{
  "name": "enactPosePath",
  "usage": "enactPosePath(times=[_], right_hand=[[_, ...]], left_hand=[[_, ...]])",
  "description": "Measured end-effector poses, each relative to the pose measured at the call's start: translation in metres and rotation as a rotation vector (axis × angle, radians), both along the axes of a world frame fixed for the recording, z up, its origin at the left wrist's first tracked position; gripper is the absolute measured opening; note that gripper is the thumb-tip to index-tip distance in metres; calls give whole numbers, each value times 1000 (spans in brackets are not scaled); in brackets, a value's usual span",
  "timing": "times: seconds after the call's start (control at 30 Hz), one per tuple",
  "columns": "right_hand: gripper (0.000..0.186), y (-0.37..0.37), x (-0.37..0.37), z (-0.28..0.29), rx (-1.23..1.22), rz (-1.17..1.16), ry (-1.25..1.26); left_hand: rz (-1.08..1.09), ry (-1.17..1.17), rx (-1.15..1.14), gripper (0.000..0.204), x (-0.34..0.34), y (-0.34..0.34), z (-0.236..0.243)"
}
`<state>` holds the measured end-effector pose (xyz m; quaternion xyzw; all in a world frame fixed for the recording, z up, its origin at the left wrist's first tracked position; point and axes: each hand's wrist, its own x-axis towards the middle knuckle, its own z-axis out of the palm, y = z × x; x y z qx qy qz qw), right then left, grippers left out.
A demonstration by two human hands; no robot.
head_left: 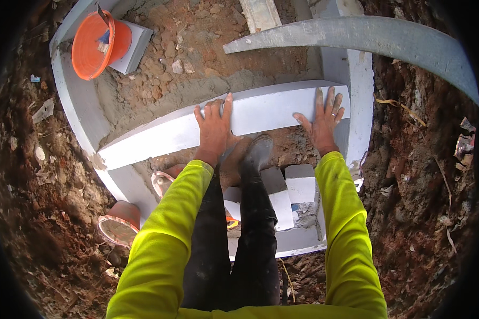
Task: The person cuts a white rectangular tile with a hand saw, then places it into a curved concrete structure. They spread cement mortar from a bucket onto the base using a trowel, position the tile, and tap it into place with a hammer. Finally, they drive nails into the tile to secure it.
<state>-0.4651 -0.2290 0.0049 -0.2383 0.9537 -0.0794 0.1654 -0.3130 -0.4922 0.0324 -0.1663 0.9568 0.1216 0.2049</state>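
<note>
both hands [214, 126] [324, 125] touch a plain white wall [263, 112].

The scene is bright, and the light looks like daylight, though its exact direction is difficult to tell. The pale block wall [266, 112] is among the brightest things; at its left part the surface is almost pure white and loses detail. Shadows are mostly soft, and the dark trousers [256, 226] show little texture. The yellow-green sleeves [162, 239] are strongly lit, with darker folds. The left hand [214, 126] and the right hand [323, 121] are rather clear, while the soil [37, 186] looks smeared toward the rim. The long grey beam [356, 37] appears curved, and black corners surround the round view.
</note>
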Motion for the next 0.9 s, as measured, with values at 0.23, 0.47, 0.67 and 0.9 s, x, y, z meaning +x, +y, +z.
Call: enactPosePath(times=[0.23,0.47,0.67,0.9], right_hand=[[34,-63,-22,42,-451,43,-90],[36,-228,-39,-38,-208,373,-859],[39,-252,-23,-78,20,682,-980],[58,-187,-15,22,-411,273,-416]], left_hand=[[61,113,53,126,15,-11,0],[89,166,58,114,40,-32,-13],[31,180,111,97,38,-41,-19],[61,95,149,115,40,-44,-6]])
